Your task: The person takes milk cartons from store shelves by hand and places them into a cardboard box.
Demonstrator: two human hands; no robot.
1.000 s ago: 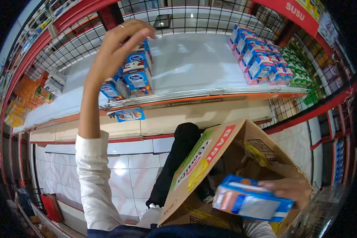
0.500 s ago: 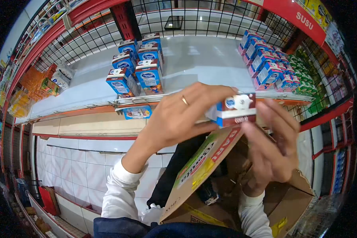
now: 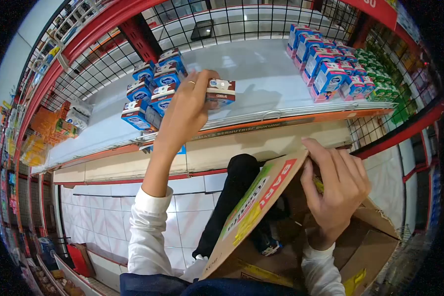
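My left hand [image 3: 190, 106] holds a blue and brown milk carton [image 3: 221, 92] over the white shelf [image 3: 251, 69], just right of a group of similar blue and brown cartons [image 3: 139, 114] standing in rows. My right hand [image 3: 335, 185] is beside the upper corner of the open cardboard box [image 3: 261, 202], its fingers apart and curved, with nothing between them. Inside the dark box lies a small blue and black item [image 3: 270, 246], partly hidden.
Pink and blue cartons [image 3: 326, 79] and green cartons [image 3: 380, 91] stand on the shelf's right side. Orange packs [image 3: 44, 121] sit at its left end. A wire grid [image 3: 261, 22] runs behind, with a dark flat object [image 3: 202, 30] beyond it.
My left hand has carried the carton from above the box to the shelf. My right hand has let go of the carton and dropped slightly to the box's corner.
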